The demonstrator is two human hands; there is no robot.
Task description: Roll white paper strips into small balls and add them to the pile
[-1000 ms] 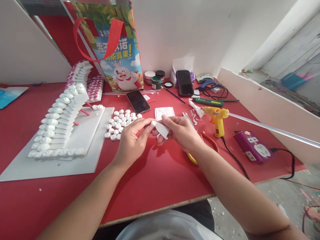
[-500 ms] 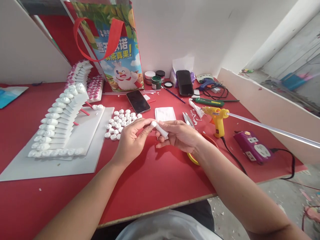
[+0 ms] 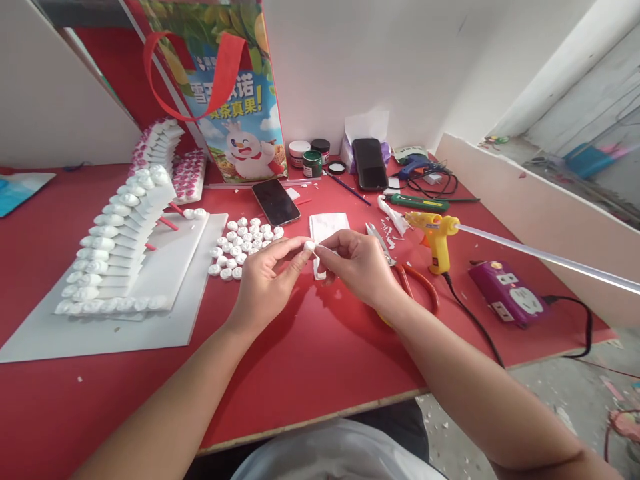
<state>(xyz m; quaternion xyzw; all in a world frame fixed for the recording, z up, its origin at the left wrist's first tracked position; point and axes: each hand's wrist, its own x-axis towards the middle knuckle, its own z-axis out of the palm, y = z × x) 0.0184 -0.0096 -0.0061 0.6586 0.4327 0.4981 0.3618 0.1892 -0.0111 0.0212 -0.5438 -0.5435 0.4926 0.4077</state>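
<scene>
Between my two hands is a strip of white paper with a small rolled end (image 3: pixel 310 247). The thumb and forefinger of my left hand (image 3: pixel 270 273) pinch the roll. My right hand (image 3: pixel 357 263) is closed on the strip just to the right of it, and a loose tail hangs below. Several white rolled rosettes (image 3: pixel 241 249) lie on the red table left of my hands. A stack of white sheets (image 3: pixel 329 227) sits just beyond my fingers. Further left, a stepped white piece edged with rosettes (image 3: pixel 115 250) stands on a white board (image 3: pixel 165 333).
Red-handled scissors (image 3: pixel 423 283) lie partly under my right wrist. A yellow glue gun (image 3: pixel 437 243) with a long clear stick and a purple power socket (image 3: pixel 510 293) are at the right. Behind are a phone (image 3: pixel 276 202), paint jars (image 3: pixel 313 164) and a printed bag (image 3: pixel 245 133).
My right hand has turned and its fingers have drawn in near the roll. The strip now hangs down as a narrow tail, and more of the scissors shows.
</scene>
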